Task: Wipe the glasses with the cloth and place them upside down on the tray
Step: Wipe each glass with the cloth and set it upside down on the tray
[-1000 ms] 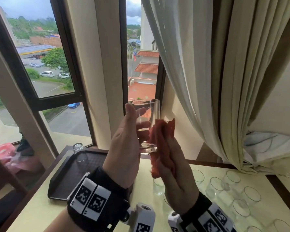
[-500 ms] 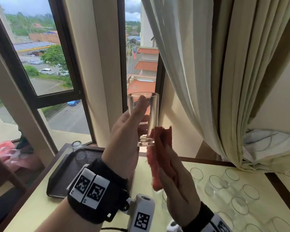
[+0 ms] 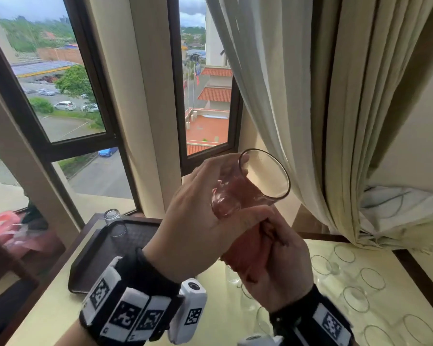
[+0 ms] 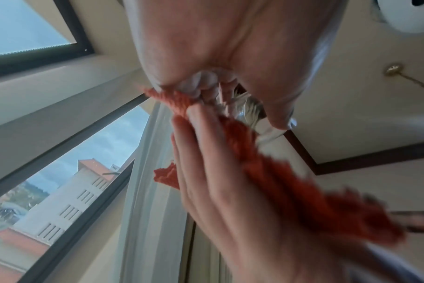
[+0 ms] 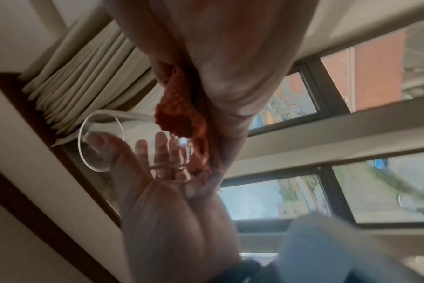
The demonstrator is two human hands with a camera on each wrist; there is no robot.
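Up in the air, head view: left hand [image 3: 198,221] is wrapped around a glass [image 3: 258,183], fingers and thumb curled on its sides.
Glass tilt: it leans, with its open mouth pointing up and to the right, away from the holding hand.
Right hand [image 3: 280,265]: just under the held glass, with the red cloth [image 3: 245,255] bunched in it and pressed to the bottom of the glass.
Tray [image 3: 90,265]: down and to the left of the grip, well apart from it, on the table [image 3: 48,318].
On the tray: one small glass [image 3: 114,222] at the far edge, upside down.
More glasses [image 3: 371,280]: down and to the right of the grip, mouths up on the table.
Curtain [image 3: 310,96]: behind the held glass.

Left wrist view: blurry.
Left palm [image 4: 220,38]: fills the top, fingers closed on the glass [image 4: 252,109].
Right fingers [image 4: 206,153]: straight, side by side, pushing the cloth [image 4: 291,187] against the glass.

Right wrist view: blurry too.
Glass [image 5: 104,141]: lies in the left hand [image 5: 162,191], its mouth turned away from the cloth.
Cloth [image 5: 179,113]: at the closed end of the glass, held by the right hand [image 5: 225,76].
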